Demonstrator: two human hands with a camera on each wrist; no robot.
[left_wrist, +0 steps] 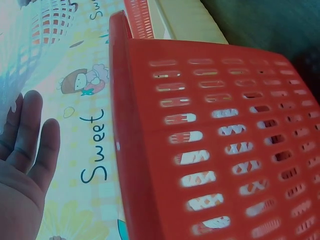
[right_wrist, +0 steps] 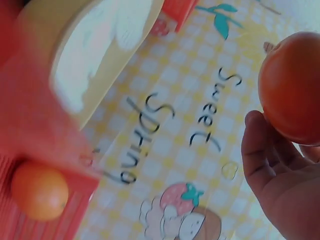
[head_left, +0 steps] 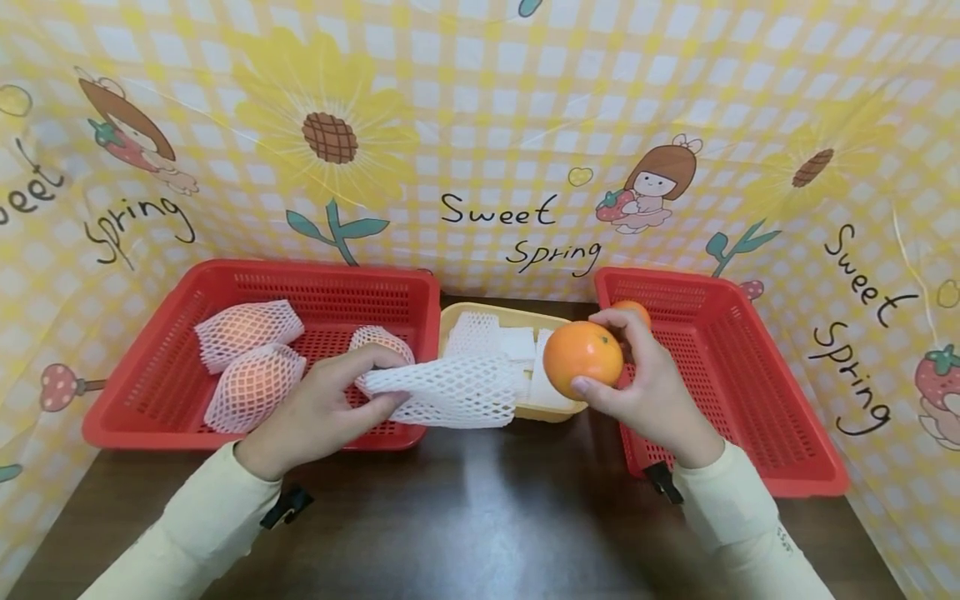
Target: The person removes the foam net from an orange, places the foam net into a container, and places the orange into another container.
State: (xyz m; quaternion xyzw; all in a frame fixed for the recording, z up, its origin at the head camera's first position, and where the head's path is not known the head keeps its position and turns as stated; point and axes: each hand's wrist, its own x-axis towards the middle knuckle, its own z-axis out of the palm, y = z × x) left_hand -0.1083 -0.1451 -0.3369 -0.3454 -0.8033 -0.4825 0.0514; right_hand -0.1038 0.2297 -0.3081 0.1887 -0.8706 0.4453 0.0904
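Note:
My left hand (head_left: 330, 408) pinches one end of a white foam net sleeve (head_left: 457, 390), whose other end points right. In the left wrist view only part of this hand (left_wrist: 25, 165) shows, with the white net above its fingers. My right hand (head_left: 651, 387) grips an orange (head_left: 581, 358) between thumb and fingers, just right of the sleeve's far end. The right wrist view shows the same orange (right_wrist: 295, 90) held up at the fingertips. Behind both hands stands a yellow tray (head_left: 551, 413) with more white foam sleeves (head_left: 477, 333) in it.
The red basket (head_left: 150, 367) at left holds several oranges in foam nets (head_left: 255, 387). At right, another red basket (head_left: 750, 400) has a bare orange (head_left: 633, 312) at its back left corner. A checked cloth (head_left: 487, 125) hangs behind the dark table (head_left: 480, 517).

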